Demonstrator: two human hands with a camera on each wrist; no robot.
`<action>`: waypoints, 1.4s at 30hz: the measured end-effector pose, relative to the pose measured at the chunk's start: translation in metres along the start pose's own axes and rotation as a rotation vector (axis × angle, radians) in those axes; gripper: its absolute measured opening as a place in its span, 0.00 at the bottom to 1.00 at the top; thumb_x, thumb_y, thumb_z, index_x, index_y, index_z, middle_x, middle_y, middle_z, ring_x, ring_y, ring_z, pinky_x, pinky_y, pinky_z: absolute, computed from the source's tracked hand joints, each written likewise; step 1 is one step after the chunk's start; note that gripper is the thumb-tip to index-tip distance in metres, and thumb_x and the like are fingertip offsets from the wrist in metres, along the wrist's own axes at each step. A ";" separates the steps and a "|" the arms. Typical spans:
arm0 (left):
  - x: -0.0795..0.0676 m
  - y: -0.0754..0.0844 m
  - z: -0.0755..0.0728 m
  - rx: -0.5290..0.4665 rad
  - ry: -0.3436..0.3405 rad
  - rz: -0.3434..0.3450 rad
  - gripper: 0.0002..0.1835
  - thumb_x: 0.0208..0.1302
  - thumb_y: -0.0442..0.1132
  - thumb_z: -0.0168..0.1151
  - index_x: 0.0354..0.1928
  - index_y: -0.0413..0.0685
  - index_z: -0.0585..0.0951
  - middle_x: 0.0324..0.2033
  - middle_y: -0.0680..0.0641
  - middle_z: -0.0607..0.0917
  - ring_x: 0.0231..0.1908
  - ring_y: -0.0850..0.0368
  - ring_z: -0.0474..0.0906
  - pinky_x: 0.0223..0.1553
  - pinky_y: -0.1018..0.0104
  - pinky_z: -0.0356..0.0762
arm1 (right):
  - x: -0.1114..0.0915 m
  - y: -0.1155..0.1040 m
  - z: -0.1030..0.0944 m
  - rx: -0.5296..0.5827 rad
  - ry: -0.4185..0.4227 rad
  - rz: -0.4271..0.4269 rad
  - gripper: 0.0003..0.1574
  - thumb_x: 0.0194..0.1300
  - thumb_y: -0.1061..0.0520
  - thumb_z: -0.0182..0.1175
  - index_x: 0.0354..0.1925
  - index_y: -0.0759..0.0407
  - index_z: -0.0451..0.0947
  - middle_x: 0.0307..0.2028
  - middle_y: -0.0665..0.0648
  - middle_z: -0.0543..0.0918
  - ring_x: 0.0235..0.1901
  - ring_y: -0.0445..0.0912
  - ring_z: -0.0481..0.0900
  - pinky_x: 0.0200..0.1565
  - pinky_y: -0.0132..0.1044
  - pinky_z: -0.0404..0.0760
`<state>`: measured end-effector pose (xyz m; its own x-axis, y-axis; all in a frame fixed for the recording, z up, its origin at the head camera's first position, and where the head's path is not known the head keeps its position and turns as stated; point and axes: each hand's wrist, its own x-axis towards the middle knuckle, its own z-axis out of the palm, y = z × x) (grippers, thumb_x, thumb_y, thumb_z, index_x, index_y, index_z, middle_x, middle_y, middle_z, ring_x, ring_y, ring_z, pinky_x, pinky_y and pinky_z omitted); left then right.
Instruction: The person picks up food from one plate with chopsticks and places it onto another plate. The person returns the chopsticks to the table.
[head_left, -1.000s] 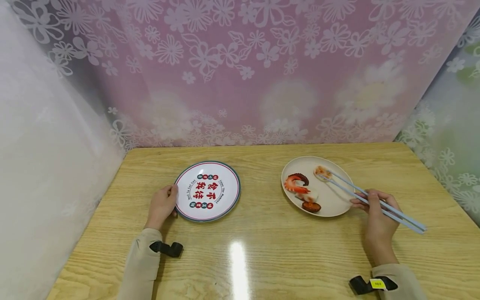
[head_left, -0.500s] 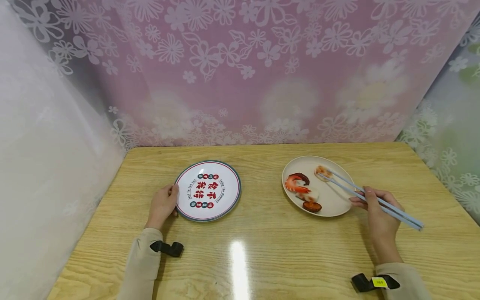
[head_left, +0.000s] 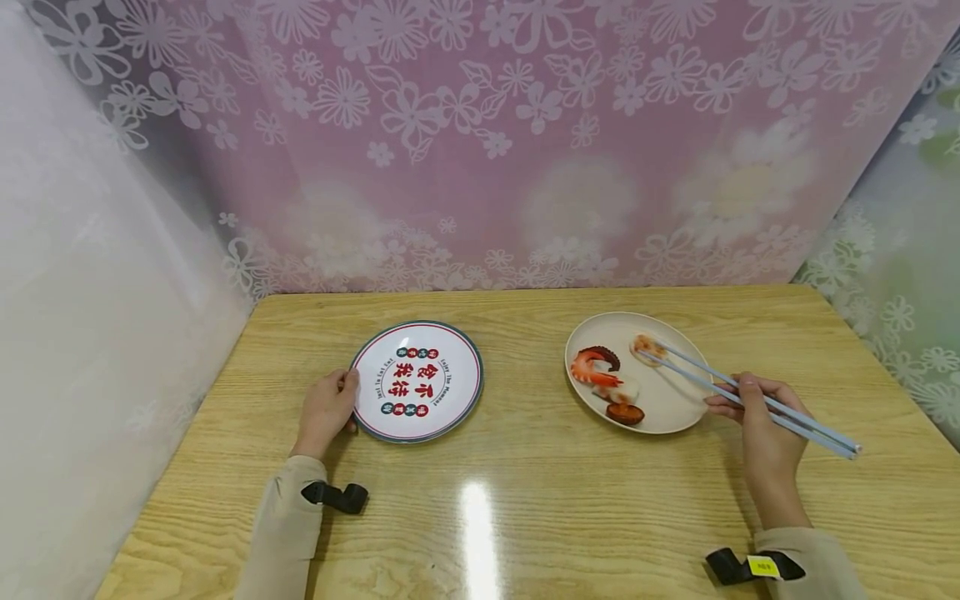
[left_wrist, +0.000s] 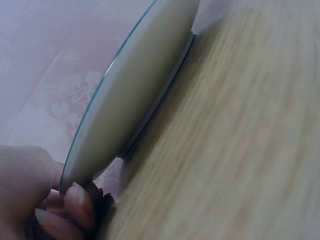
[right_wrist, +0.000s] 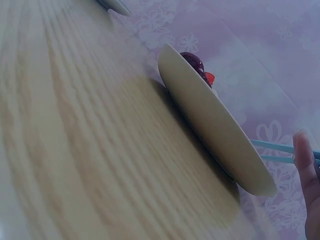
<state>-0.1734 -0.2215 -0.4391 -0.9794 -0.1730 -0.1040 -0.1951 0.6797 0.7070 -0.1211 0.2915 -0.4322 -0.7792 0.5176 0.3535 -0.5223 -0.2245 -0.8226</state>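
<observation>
My left hand [head_left: 327, 410] grips the left rim of a white plate [head_left: 382, 392] with a blue-green edge and red lettering. In the left wrist view, the thumb and curled fingers [left_wrist: 80, 205] pinch that rim. On the right, my right hand [head_left: 772, 437] holds a pair of light blue chopsticks [head_left: 795, 417]. Their tips meet a small round orange-and-white food piece [head_left: 647, 347] on a cream plate [head_left: 678, 396]; whether they grip it I cannot tell. Also on this plate are a shrimp [head_left: 596, 371], a dark curled tentacle [head_left: 606, 354], a whitish piece [head_left: 621, 390] and a brown oval piece [head_left: 625, 414].
Both plates rest on a wood-grain table [head_left: 555, 500], with a gap between them. A pink floral curtain [head_left: 480, 192] hangs behind the table's far edge. Pale curtains also stand at the left [head_left: 112, 333] and right. Black camera straps sit on both sleeves.
My right hand has shifted slightly to the right, and the chopsticks' rear ends have swung a little. Their tips stay at the round food piece. The left hand and its plate hold nearly still.
</observation>
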 end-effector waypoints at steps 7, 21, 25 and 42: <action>0.002 0.000 -0.001 -0.008 -0.001 -0.002 0.20 0.75 0.46 0.42 0.46 0.35 0.75 0.22 0.43 0.77 0.11 0.57 0.73 0.19 0.66 0.72 | 0.006 -0.001 0.001 -0.046 -0.096 -0.006 0.15 0.65 0.73 0.54 0.41 0.92 0.68 0.29 0.67 0.85 0.21 0.49 0.85 0.25 0.35 0.81; 0.001 -0.001 0.001 -0.001 0.006 -0.002 0.19 0.75 0.45 0.42 0.44 0.35 0.76 0.22 0.43 0.78 0.11 0.57 0.74 0.19 0.66 0.72 | 0.004 -0.005 0.002 -0.008 -0.043 -0.003 0.11 0.66 0.72 0.54 0.38 0.86 0.69 0.28 0.65 0.85 0.19 0.50 0.84 0.23 0.36 0.80; 0.001 -0.002 0.001 0.004 0.003 -0.003 0.19 0.75 0.45 0.42 0.44 0.35 0.76 0.21 0.44 0.78 0.10 0.58 0.73 0.18 0.66 0.71 | 0.004 -0.006 0.000 0.002 0.031 0.031 0.12 0.66 0.70 0.56 0.37 0.85 0.70 0.28 0.66 0.85 0.19 0.50 0.84 0.22 0.38 0.80; 0.002 -0.003 0.002 0.011 0.017 0.012 0.19 0.75 0.46 0.42 0.41 0.37 0.76 0.18 0.45 0.76 0.10 0.58 0.73 0.19 0.66 0.71 | 0.007 -0.012 0.010 0.002 0.054 0.094 0.16 0.67 0.64 0.58 0.35 0.82 0.71 0.26 0.68 0.83 0.20 0.52 0.85 0.25 0.38 0.81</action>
<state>-0.1755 -0.2221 -0.4426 -0.9808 -0.1764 -0.0834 -0.1836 0.6898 0.7003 -0.1238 0.2895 -0.4153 -0.8048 0.5379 0.2507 -0.4491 -0.2758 -0.8499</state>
